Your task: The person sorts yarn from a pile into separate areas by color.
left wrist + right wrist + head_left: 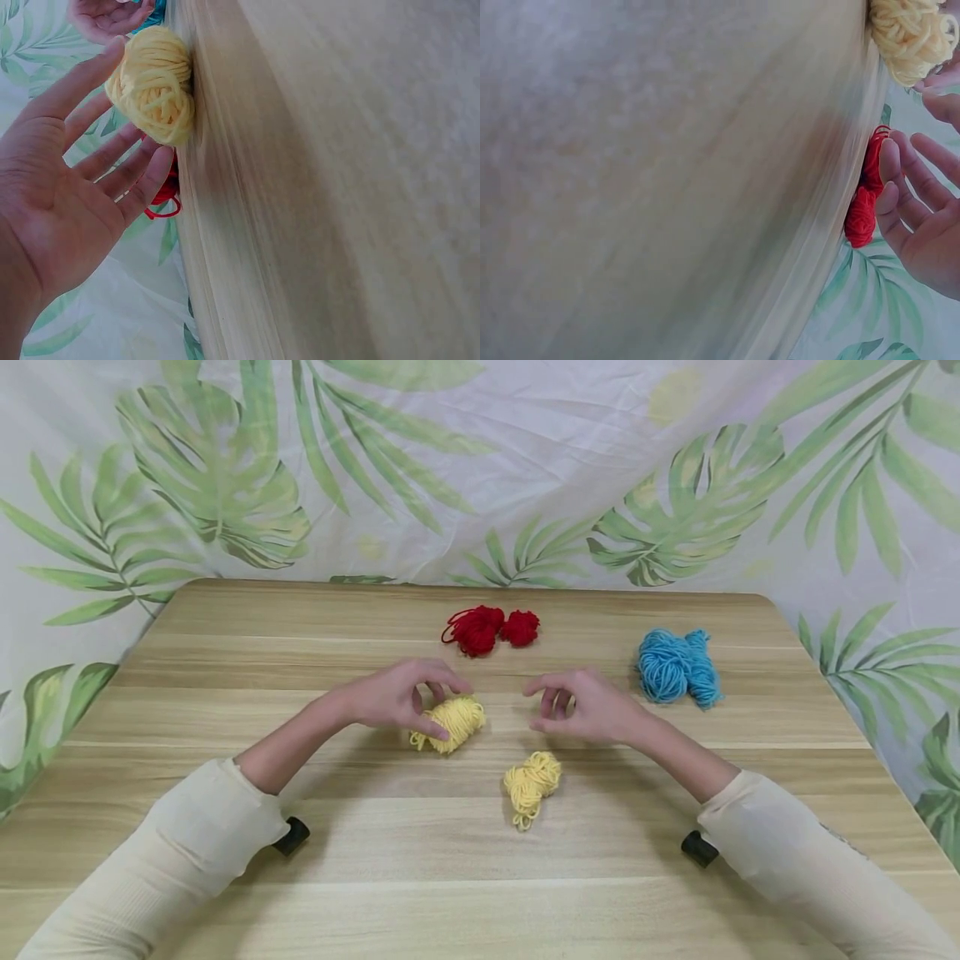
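My left hand (pixel 405 695) is at a yellow yarn skein (pixel 459 723) near the table's middle. Its thumb overlaps the skein's near side, and its fingers reach over the far side. In the left wrist view the fingers (pixel 112 169) look relaxed and spread beside the yellow yarn (pixel 154 86). To the right, my right hand (pixel 585 703) hovers with loosely bent fingers and holds nothing. A second yellow skein (pixel 532 783), pinched in the middle, lies nearer me, between the hands. In the right wrist view the right hand (pixel 926 206) overlaps red yarn (pixel 861 214) behind it.
Red yarn (pixel 480 631) in two bunches lies toward the table's back. A blue skein (pixel 666 667) sits at the right. The wood-grain table (pixel 420 877) ends at a leaf-print cloth (pixel 525 468). Black devices (pixel 292 837) show under both sleeves.
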`<action>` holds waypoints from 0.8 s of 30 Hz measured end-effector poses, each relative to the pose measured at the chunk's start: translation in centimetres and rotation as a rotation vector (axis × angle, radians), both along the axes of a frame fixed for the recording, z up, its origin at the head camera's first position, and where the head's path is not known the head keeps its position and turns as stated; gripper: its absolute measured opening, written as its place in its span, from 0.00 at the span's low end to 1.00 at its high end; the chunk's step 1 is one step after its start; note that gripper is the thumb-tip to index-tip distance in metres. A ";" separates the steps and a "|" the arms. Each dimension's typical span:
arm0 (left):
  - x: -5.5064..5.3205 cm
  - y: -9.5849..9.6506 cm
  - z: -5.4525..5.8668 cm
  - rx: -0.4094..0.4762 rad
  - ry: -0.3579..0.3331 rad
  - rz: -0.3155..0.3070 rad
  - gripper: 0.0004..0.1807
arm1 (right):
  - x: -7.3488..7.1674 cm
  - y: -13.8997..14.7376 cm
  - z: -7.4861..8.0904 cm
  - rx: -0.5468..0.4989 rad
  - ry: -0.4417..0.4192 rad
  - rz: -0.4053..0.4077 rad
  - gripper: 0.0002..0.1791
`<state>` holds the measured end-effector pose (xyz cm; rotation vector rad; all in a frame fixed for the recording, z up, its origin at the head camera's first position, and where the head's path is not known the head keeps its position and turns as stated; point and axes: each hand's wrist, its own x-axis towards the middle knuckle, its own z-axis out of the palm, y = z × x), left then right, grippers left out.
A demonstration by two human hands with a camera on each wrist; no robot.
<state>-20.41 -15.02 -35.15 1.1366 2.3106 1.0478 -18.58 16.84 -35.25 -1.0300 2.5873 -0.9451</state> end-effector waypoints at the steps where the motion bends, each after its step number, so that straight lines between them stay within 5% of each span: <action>1: 0.0 0.0 0.0 -0.009 -0.005 0.001 0.33 | 0.1 0.0 0.0 -0.001 0.003 0.004 0.21; 14: 0.2 0.3 -0.1 -0.101 0.010 0.002 0.29 | 0.6 0.2 -0.3 -0.019 0.000 0.036 0.20; 24: 0.0 0.0 -0.2 -0.067 0.015 0.006 0.21 | 0.8 0.1 -0.3 -0.017 -0.020 0.044 0.20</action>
